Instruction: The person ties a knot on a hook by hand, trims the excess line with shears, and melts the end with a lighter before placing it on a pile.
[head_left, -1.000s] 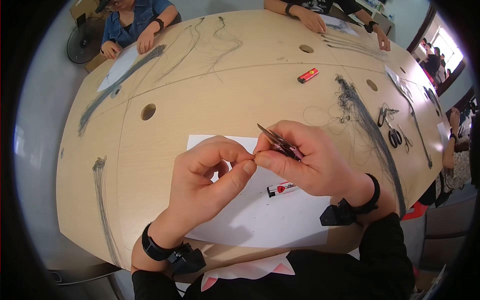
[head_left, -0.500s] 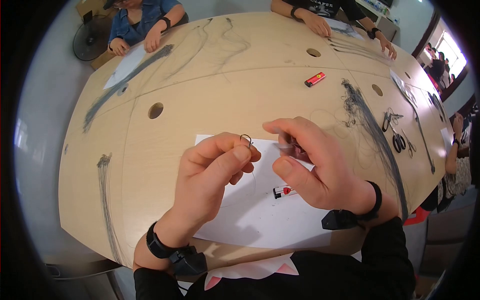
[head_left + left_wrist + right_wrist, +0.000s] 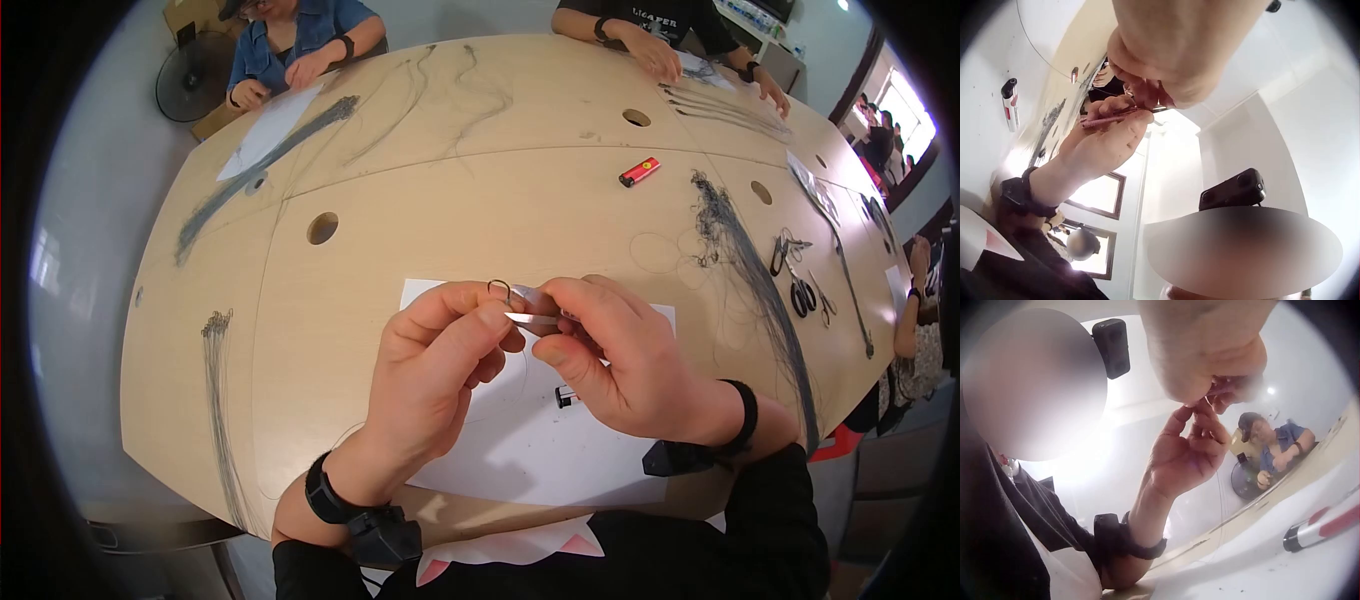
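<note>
My left hand point(image 3: 497, 312) pinches a small metal ring point(image 3: 498, 289) between thumb and forefinger, above a white paper sheet point(image 3: 540, 445). My right hand point(image 3: 548, 322) grips a thin pink-handled tool point(image 3: 1110, 117); its silver tip point(image 3: 527, 317) points left and touches the left fingertips just under the ring. In the left wrist view the left hand point(image 3: 1147, 94) fills the top and the right hand point(image 3: 1124, 119) holds the tool below it. The right wrist view shows the right hand point(image 3: 1219, 394) meeting the left hand point(image 3: 1188, 415). A lighter point(image 3: 565, 397) lies on the paper under the right hand.
A red lighter point(image 3: 639, 172) lies farther out on the wooden table point(image 3: 450, 210). Dark strand bundles point(image 3: 745, 270) and scissors point(image 3: 797, 290) lie to the right, another bundle point(image 3: 220, 400) to the left. Other people sit at the far edge. Round holes point(image 3: 322, 227) pierce the tabletop.
Half a second ago the hands were apart, the left holding the ring up. The right hand has since moved left and brought the tool's tip to the left fingertips.
</note>
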Available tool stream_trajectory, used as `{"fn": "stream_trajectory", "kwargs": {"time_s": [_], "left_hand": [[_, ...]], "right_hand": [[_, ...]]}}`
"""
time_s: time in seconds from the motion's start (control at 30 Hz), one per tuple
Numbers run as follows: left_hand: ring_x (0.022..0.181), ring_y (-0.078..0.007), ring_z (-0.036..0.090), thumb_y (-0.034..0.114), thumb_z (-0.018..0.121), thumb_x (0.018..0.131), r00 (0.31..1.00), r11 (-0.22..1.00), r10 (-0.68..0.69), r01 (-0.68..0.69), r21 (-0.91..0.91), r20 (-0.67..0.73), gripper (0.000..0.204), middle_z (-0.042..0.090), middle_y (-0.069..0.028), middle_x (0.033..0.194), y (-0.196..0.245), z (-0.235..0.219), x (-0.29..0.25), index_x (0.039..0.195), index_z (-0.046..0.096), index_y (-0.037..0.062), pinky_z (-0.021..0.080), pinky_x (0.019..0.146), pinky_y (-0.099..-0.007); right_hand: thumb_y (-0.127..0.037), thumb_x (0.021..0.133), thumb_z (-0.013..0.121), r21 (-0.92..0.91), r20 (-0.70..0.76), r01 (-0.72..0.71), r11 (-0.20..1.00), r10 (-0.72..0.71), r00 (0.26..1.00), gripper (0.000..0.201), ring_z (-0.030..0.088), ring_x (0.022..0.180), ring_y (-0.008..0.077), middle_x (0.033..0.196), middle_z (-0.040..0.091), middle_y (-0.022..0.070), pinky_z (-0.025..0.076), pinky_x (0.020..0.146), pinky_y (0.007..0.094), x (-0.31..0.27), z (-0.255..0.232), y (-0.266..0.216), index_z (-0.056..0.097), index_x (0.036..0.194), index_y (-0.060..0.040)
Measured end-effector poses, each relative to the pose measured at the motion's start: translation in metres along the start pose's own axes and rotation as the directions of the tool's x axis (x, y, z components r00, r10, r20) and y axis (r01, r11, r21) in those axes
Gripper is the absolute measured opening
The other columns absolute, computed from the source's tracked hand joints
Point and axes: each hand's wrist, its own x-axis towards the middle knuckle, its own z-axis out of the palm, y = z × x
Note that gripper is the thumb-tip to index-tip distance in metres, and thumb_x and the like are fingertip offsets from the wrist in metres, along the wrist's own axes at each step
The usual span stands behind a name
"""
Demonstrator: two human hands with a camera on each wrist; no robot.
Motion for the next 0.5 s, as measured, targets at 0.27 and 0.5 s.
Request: {"fn": "stream_trajectory", "kwargs": {"time_s": [0.27, 0.5], "left_hand": [[0.074, -0.008, 0.053, 0.013, 0.054, 0.085, 0.998, 0.997, -0.054, 0.055, -0.057, 0.009, 0.013, 0.06, -0.0027, 0.082, -0.0026, 0.001, -0.0025, 0.095, 0.059, 0.0055, 0.04, 0.06, -0.0198], [0.072, -0.0083, 0.052, 0.013, 0.053, 0.085, 0.996, 0.988, -0.089, 0.091, -0.121, 0.022, 0.013, 0.059, -0.0027, 0.082, -0.0032, 0.0024, -0.0021, 0.095, 0.058, 0.0057, 0.04, 0.059, -0.0202]], "right_hand": [[-0.013, 0.079, 0.059, -0.095, -0.011, 0.071, 0.993, -0.072, 0.997, 0.029, 0.046, 0.065, 0.0276, 0.076, 0.05, 0.012, 0.039, 0.058, 0.0352, 0.0007, 0.0005, 0.0005, 0.046, 0.1, 0.0032], [-0.014, 0.079, 0.059, -0.147, -0.038, 0.112, 0.983, -0.118, 0.992, 0.031, 0.046, 0.065, 0.0277, 0.076, 0.049, 0.012, 0.039, 0.059, 0.0351, 0.001, 0.0008, 0.0033, 0.046, 0.101, 0.0027]]}}
